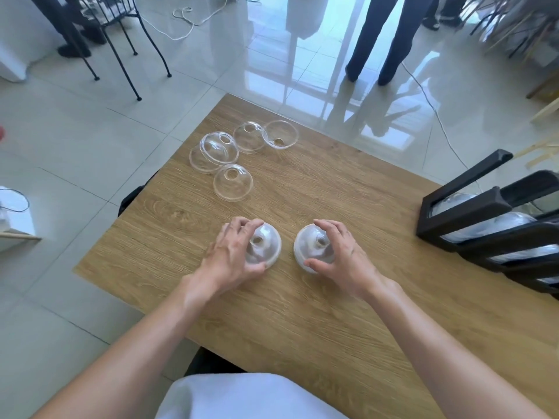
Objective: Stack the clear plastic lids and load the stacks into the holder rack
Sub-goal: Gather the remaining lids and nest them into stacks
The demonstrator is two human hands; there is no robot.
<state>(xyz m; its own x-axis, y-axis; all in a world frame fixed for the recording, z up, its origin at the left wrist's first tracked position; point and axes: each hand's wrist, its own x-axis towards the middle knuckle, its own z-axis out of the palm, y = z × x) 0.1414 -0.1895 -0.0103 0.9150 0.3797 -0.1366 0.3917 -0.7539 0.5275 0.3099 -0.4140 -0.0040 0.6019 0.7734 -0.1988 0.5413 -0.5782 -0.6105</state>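
Gripping one dome-lid stack each, left hand (234, 249) and right hand (338, 252) curl fingers over left stack (266, 247) and right stack (310, 247), holder rack (472, 216) at the tabletop's right edge nearer the right hand.

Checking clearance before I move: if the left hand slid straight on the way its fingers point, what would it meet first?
Probably the nearest loose clear plastic dome lid up-table; the left hand already grips a lid stack. Depth is uncertain.

Both bare forearms enter from bottom of frame, converging toward center. Left hand (234, 252) just left of center, fingers curled over a lid stack (266, 246), thumb low. Right hand (338, 252) just right of center, same claw grip on second lid stack (308, 246).
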